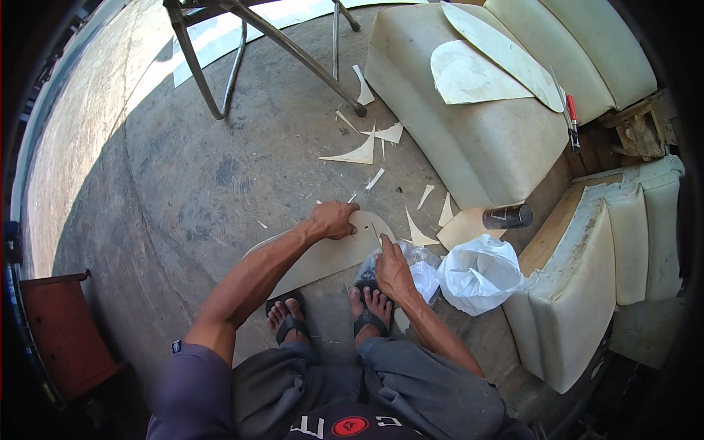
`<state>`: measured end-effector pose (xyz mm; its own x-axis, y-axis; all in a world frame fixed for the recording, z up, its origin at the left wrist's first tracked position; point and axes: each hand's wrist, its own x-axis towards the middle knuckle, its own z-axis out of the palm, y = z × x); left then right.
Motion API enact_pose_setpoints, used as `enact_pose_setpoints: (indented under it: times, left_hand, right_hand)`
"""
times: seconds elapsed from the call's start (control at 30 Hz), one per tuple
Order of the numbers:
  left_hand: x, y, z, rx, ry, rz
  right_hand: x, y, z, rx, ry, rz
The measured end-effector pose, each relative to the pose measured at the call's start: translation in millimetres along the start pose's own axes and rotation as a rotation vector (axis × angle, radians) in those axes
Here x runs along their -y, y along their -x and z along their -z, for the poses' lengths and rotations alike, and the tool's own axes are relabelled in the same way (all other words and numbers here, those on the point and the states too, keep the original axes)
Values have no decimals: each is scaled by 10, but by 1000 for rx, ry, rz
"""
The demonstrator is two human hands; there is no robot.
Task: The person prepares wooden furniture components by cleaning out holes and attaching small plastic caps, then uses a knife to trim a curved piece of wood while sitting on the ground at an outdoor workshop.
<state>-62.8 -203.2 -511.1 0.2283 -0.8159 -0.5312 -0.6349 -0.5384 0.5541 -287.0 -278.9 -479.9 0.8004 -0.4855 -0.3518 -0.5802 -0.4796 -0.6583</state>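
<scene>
A pale, thin board [323,258] with a rounded right end and a small hole lies on the floor in front of my feet. My left hand [336,220] is closed at its far edge, fingers bent and bearing on the board. Over the rounded end, my right hand [394,270] is closed around a thin pointed tool [376,233], whose tip is at the board. The tool's exact kind is too small to make out, and my fingers hide its rear part.
Pale offcuts [359,152] are scattered beyond the board. A white plastic bag [480,275] and a dark cylinder [507,216] sit to the right. Cream padded seats [469,139] fill the right side, with cut panels [477,73] and a red-handled tool [571,110] on one. A metal-legged stand [293,51] is ahead.
</scene>
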Motion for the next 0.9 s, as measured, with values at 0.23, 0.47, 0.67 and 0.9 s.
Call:
enact_pose_setpoints:
  times: [0.23, 0.47, 0.67, 0.9]
  left_hand:
    - [244, 23, -204, 36, 48, 114]
    - [310, 16, -295, -25, 74, 151]
    - [203, 39, -231, 8, 89, 200]
    - [160, 88, -224, -43, 109, 204]
  right_hand:
    - [-143, -36, -112, 59, 101, 18]
    - [-19, -108, -179, 73, 176, -38]
    - [141, -254, -237, 201, 365, -149]
    - [145, -277, -283, 187, 335, -134]
